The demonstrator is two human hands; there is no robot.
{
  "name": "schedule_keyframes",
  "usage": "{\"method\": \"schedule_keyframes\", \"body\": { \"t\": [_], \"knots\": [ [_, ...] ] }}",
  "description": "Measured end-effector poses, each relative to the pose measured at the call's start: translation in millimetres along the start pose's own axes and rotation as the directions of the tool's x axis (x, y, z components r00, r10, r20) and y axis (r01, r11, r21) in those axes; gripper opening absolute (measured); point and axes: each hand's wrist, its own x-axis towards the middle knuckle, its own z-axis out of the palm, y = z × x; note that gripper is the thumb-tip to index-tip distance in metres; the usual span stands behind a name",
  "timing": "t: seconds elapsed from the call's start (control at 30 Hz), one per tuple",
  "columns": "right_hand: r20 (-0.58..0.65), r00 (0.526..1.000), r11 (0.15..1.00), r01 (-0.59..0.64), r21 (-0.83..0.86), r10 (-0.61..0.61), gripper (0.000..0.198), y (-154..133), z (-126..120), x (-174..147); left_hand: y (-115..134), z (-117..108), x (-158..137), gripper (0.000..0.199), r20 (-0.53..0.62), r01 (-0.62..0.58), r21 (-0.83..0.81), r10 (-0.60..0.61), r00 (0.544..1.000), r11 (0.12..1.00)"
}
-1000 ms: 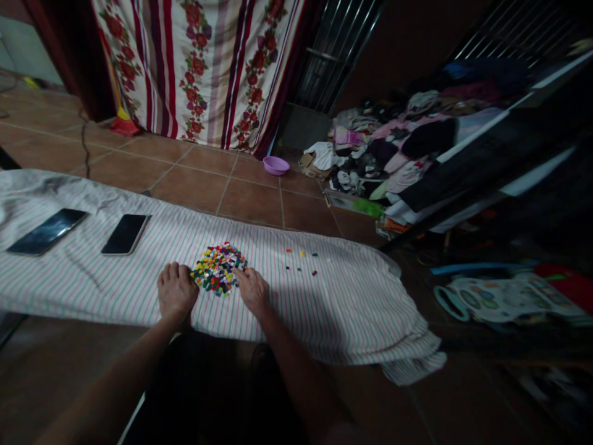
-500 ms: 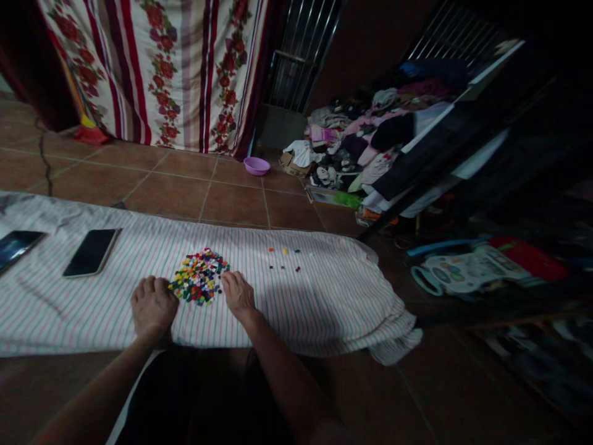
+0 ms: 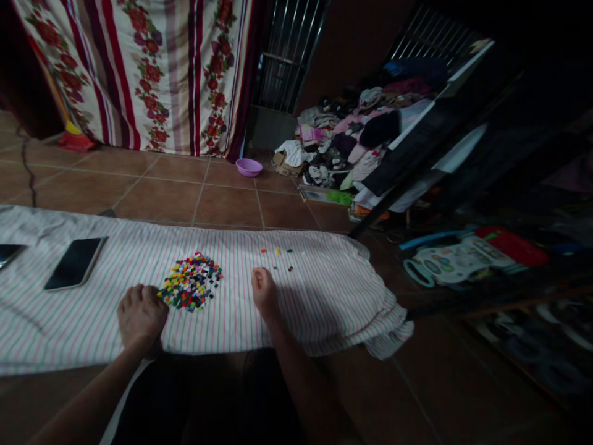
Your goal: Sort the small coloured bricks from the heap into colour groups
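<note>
A heap of small multicoloured pieces point(image 3: 192, 281) lies on the striped cloth point(image 3: 324, 309). At the heap's left edge my left hand point(image 3: 142, 316) rests on the cloth, fingers curled under; whether it holds anything is hidden. My right hand point(image 3: 265, 293) is closed in a pinch to the right of the heap, and what sits in its fingertips is too small to make out. Just beyond it are several separate pieces in two rows, among them an orange piece point(image 3: 263, 251), a yellow piece point(image 3: 278, 251), a dark green piece point(image 3: 290, 251) and a dark red piece point(image 3: 290, 269).
A phone point(image 3: 76, 264) lies left on the cloth, with another dark device point(image 3: 8, 253) at the frame edge. On the tiled floor beyond stand a purple basin point(image 3: 249, 167) and a heap of clothes point(image 3: 352, 133). A floral curtain point(image 3: 176, 74) hangs behind.
My right hand has moved right, from the heap's edge to beside the small rows, fingers pinched. My left hand stays by the heap. The whole view has shifted slightly.
</note>
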Motion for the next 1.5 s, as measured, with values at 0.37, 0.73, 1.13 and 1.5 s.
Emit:
{"method": "schedule_keyframes", "body": {
  "t": [0.37, 0.73, 1.13, 1.5],
  "knots": [
    [-0.193, 0.966, 0.938, -0.22, -0.269, 0.171, 0.03, 102, -116, 34, -2, 1, 0, 0.029, 0.013, -0.015, 0.005, 0.015, 1.0, 1.0],
    [-0.137, 0.942, 0.864, -0.335, -0.377, 0.305, 0.032, 131, -119, 57, -4, 6, 1, 0.03, 0.018, -0.002, 0.003, 0.002, 1.0, 1.0],
    [-0.131, 0.942, 0.875, -0.336, -0.348, 0.31, 0.036, 134, -116, 56, 0, -2, 1, 0.029, 0.041, 0.003, -0.003, -0.002, 0.999, 1.0],
    [-0.18, 0.952, 0.913, -0.29, -0.287, 0.246, 0.038, 131, -118, 52, 3, -5, 0, 0.03, 0.043, 0.012, -0.008, -0.012, 0.999, 1.0]
  ]
}}
